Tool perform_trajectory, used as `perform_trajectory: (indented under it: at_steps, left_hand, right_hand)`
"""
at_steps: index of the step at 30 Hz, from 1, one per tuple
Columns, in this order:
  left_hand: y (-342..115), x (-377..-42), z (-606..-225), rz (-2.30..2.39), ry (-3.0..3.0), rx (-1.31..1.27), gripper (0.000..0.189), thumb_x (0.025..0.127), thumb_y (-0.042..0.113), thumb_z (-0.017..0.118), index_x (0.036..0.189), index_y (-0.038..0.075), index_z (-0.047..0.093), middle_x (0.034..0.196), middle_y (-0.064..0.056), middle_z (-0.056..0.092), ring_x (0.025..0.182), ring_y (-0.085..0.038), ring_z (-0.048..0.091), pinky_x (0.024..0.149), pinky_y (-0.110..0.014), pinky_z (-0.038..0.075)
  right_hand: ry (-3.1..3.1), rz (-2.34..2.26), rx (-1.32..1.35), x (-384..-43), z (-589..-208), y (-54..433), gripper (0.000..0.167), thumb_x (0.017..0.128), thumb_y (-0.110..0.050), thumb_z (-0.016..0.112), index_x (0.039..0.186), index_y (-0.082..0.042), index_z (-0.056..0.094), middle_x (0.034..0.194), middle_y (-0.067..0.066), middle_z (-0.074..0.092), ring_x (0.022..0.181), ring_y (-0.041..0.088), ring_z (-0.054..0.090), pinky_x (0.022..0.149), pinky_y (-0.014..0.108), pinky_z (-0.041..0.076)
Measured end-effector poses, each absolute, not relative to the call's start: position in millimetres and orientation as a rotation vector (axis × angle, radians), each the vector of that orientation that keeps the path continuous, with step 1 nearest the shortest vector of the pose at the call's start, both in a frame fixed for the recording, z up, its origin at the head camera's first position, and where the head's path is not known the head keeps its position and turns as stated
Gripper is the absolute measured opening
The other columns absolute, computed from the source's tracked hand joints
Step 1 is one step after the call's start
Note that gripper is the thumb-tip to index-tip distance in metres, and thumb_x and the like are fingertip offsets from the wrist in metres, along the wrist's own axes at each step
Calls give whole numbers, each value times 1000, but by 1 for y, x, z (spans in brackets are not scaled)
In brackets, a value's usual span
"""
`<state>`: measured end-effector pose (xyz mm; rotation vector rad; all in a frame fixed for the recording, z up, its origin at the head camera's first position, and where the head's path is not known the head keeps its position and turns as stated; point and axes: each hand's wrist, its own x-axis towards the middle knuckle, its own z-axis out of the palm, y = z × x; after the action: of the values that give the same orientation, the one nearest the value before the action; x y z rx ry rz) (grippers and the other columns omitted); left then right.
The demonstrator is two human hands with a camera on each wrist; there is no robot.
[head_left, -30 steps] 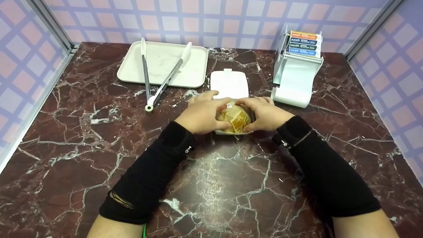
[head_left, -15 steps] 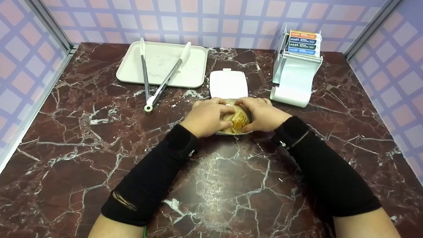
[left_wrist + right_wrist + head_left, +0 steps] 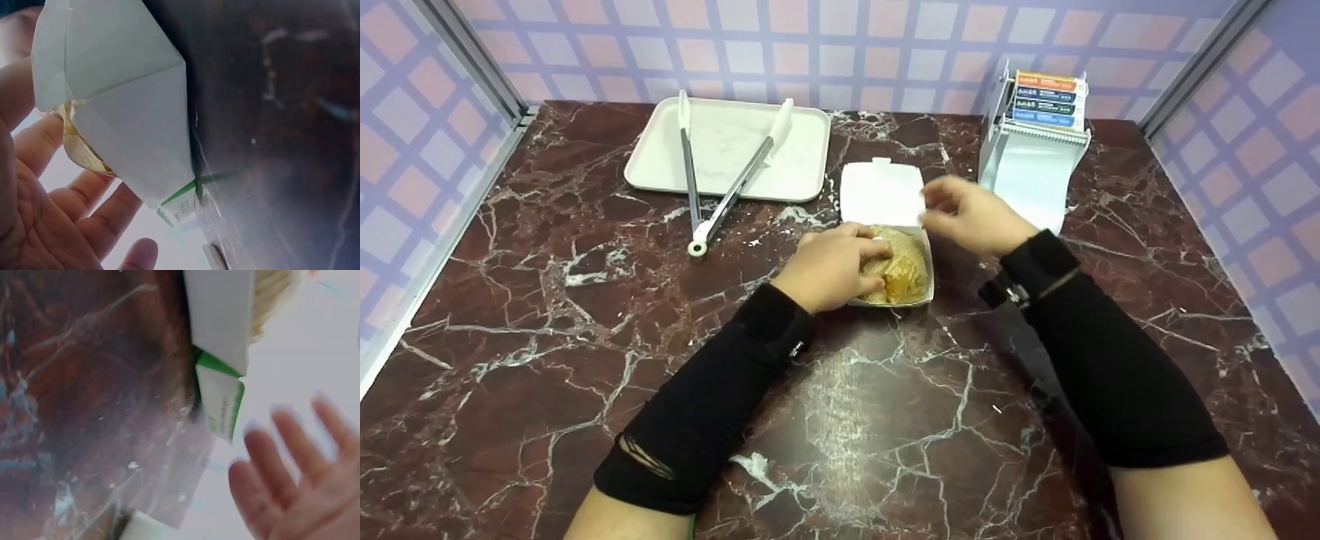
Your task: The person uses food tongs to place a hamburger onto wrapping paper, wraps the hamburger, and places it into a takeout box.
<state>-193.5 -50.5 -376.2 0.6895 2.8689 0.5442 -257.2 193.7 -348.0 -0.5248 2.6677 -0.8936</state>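
A burger-sized round bundle in yellowish printed wrapping (image 3: pixel 905 262) sits in the base of a white clamshell box (image 3: pixel 881 193), whose lid lies back, away from the person. My left hand (image 3: pixel 831 264) rests at the box's left side, fingertips touching the wrapped bundle; its fingers look loosely bent, not closed round it. In the left wrist view the box's white outer wall (image 3: pixel 135 124) stands beside the fingers. My right hand (image 3: pixel 979 217) is beside the lid's right edge, blurred and holding nothing. The right wrist view shows its spread fingers near the green-edged lid (image 3: pixel 220 402).
Behind left, a cream tray (image 3: pixel 660 161) bears the tips of spread metal tongs (image 3: pixel 740 181), their hinge on the dark marbled table (image 3: pixel 585 360). A metal label dispenser (image 3: pixel 1046 101) with a hanging pale strip (image 3: pixel 1030 176) stands behind right. Checked walls enclose the table.
My left fingers shifted over the bundle's left side. My right hand let go of its right side and moved up and right, to beside the lid.
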Motion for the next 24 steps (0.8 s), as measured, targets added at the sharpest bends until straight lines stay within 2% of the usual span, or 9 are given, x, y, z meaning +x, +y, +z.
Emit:
perform_trajectory:
  at_steps: [3,6,11,14,19,24]
  left_hand:
    - [-52,-195,-377,571,2856,693,59,95,48,74,150,34,59,165,-3,47,149,-27,47,122,-53,33]
    - [-54,-195,-377,590,2847,708,58,95,48,74,149,33,60,164,-2,48,149,-26,47,123,-54,33]
    - [-55,-195,-377,606,2839,728,57,96,46,73,150,33,59,165,-1,46,151,-26,46,125,-56,32]
    - [-55,-195,-377,604,2835,720,56,97,46,72,150,34,59,166,0,45,152,-26,44,126,-57,30]
    - [-55,-195,-377,598,2831,713,56,97,46,72,150,34,59,166,0,45,152,-27,45,126,-57,30]
    - [-55,-195,-377,599,2828,716,56,97,46,71,151,34,58,167,-1,44,152,-28,44,127,-58,31]
  right_hand:
    - [2700,-940,-342,-269,-351,188,62,107,-32,58,155,2,40,150,25,55,137,41,56,119,53,46]
    - [2681,-858,-240,-278,-355,182,74,109,-38,52,162,5,26,161,29,44,149,42,45,126,52,36]
    - [2651,-790,-182,-284,-356,176,85,107,-46,50,166,3,13,171,25,28,160,39,27,134,50,20]
    - [2645,-796,-184,-286,-356,174,86,107,-46,50,167,3,11,173,24,22,161,38,23,134,49,18]
    - [2661,-805,-189,-287,-358,173,85,106,-45,50,166,4,14,173,24,22,161,38,25,134,48,19]
    - [2648,-968,-144,-286,-359,170,83,106,-38,54,166,3,15,165,26,39,153,39,41,129,49,33]
